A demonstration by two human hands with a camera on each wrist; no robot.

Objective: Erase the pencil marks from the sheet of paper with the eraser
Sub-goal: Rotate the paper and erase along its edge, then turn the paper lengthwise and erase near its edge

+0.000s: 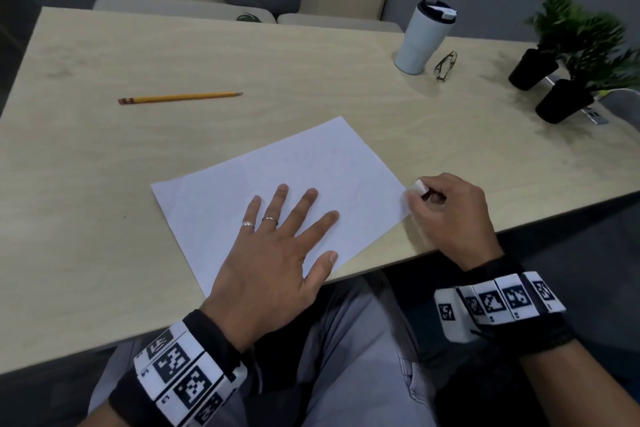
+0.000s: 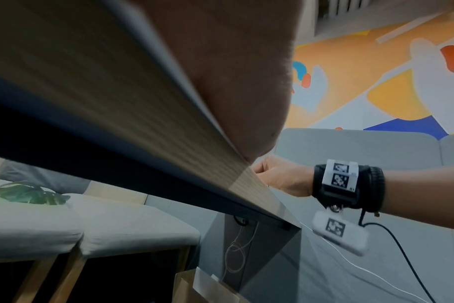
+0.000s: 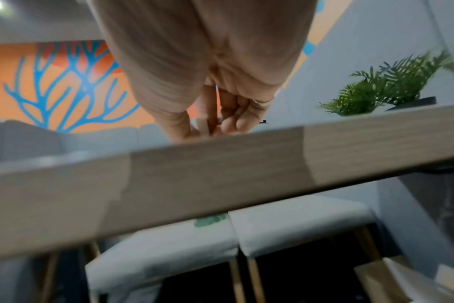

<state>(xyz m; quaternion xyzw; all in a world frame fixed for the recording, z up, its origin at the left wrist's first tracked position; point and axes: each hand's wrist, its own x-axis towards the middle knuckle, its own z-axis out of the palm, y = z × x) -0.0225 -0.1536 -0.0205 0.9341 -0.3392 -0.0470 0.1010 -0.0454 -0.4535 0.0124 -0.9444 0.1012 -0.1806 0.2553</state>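
The left hand [image 1: 273,253] lies flat with fingers spread on the sheet of paper [image 1: 214,204] near the table's [image 1: 86,166] front edge. The right hand [image 1: 450,211] pinches the white eraser [image 1: 417,186] in curled fingers at the sheet's right corner.

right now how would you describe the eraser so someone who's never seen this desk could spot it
Start at the white sheet of paper lying on the wooden table. Go to its right-hand corner, where the right hand rests on the table. The eraser is the small white block pinched in its fingertips, unlike the long yellow pencil lying farther off.
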